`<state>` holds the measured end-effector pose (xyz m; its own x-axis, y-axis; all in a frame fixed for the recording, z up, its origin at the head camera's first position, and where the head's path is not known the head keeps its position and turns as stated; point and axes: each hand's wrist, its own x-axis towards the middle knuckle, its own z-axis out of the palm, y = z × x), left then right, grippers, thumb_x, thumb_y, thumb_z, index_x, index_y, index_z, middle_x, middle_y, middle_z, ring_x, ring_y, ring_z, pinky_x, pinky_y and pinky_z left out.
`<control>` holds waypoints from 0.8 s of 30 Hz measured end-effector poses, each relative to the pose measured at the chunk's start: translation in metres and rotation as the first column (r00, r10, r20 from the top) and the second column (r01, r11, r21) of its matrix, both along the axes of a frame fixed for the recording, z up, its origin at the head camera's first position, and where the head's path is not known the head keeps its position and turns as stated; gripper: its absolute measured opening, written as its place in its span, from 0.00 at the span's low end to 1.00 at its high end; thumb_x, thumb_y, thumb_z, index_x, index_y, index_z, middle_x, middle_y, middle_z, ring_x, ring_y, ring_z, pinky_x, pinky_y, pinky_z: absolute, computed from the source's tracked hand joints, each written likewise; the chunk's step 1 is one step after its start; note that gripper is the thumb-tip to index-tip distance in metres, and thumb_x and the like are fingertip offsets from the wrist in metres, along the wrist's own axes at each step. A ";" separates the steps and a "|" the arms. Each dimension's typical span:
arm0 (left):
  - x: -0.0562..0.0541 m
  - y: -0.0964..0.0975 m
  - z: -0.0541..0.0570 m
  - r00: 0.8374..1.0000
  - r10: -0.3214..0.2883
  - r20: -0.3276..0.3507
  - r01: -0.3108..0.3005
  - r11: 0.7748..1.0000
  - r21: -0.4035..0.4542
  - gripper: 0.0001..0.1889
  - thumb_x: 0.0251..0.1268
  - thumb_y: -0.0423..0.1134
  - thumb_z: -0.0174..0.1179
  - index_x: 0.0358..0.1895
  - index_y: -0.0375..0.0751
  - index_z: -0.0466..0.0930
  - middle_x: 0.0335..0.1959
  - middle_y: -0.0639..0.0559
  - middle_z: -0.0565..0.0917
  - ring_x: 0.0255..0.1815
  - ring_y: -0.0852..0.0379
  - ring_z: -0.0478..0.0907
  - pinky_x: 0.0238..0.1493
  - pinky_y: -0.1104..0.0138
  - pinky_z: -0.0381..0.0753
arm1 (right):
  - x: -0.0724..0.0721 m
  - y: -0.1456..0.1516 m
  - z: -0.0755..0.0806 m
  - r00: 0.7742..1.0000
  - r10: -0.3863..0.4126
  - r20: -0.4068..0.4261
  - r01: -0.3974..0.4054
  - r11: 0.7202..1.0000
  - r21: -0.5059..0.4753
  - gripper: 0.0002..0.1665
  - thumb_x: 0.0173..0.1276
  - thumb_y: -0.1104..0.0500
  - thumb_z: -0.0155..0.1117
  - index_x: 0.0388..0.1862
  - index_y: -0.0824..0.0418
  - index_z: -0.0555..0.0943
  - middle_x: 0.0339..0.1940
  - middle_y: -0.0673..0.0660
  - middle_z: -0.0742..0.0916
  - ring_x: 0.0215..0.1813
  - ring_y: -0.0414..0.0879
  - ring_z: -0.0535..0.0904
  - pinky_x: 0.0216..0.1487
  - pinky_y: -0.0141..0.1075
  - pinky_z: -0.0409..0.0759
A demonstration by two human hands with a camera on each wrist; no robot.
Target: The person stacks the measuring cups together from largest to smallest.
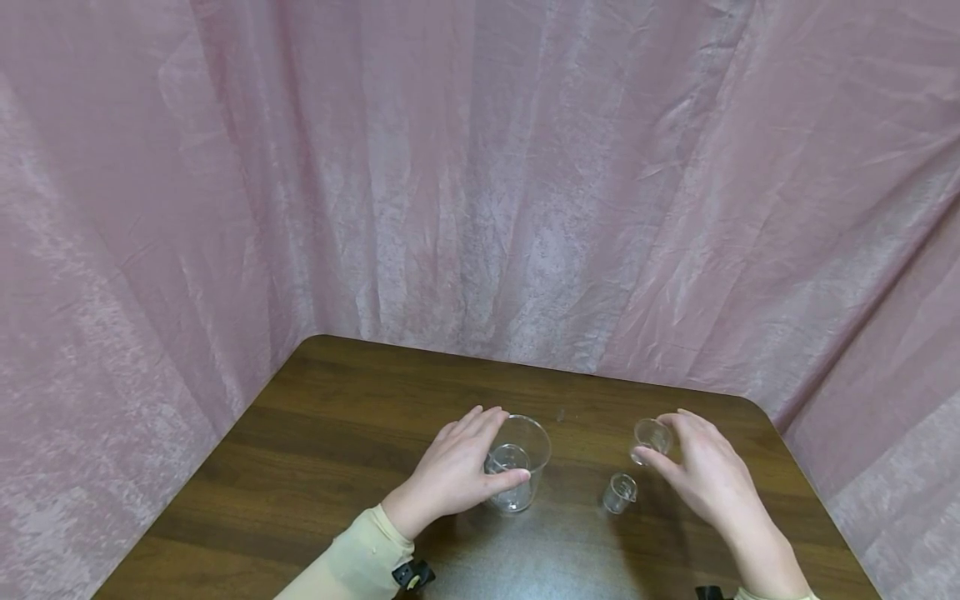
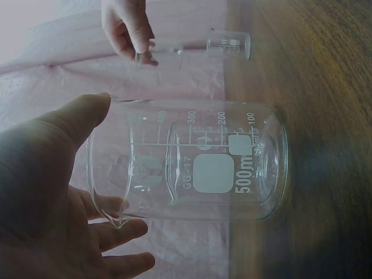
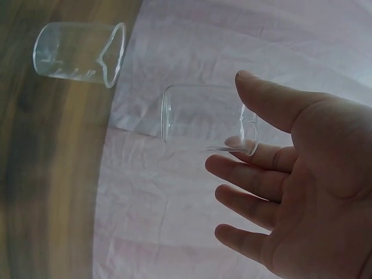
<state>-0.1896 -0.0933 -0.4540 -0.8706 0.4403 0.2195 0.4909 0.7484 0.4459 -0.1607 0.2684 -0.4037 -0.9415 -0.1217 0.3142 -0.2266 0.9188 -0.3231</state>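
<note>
A large clear glass beaker marked 500 ml stands upright on the table, and a smaller glass beaker is nested inside it. My left hand holds the large beaker near its rim, thumb on the near side and fingers on the far side. To the right, my right hand pinches a small beaker by its rim between thumb and index finger, the other fingers spread. That beaker hangs above the table. Between the hands, closer to the right one, the smallest beaker stands upright on the wood.
The dark wooden table has rounded far corners. Pink velvet curtains hang behind it and along both sides. A dark strap sits at the left wrist.
</note>
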 end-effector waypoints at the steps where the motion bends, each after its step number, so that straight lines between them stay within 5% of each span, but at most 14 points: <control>1: 0.000 0.000 0.000 1.000 0.000 0.002 0.000 1.000 0.002 0.51 0.71 0.75 0.64 0.85 0.44 0.68 0.85 0.47 0.69 0.88 0.41 0.61 0.81 0.37 0.64 | 0.000 -0.001 0.000 1.000 0.001 0.001 -0.001 1.000 0.002 0.38 0.71 0.40 0.80 0.65 0.67 0.83 0.70 0.77 0.81 0.73 0.76 0.74 0.69 0.73 0.72; 24: 0.000 0.000 0.000 1.000 -0.001 0.008 0.001 1.000 0.001 0.51 0.71 0.75 0.64 0.85 0.43 0.67 0.85 0.46 0.69 0.88 0.40 0.60 0.82 0.38 0.63 | 0.000 -0.028 0.006 0.998 0.053 0.023 -0.052 0.999 -0.016 0.39 0.73 0.40 0.79 0.67 0.67 0.82 0.73 0.77 0.80 0.77 0.76 0.71 0.73 0.74 0.68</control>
<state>-0.1894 -0.0933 -0.4536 -0.8716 0.4414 0.2131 0.4886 0.7475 0.4501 -0.1610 0.2408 -0.3973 -0.9412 -0.1665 0.2941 -0.2664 0.9009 -0.3428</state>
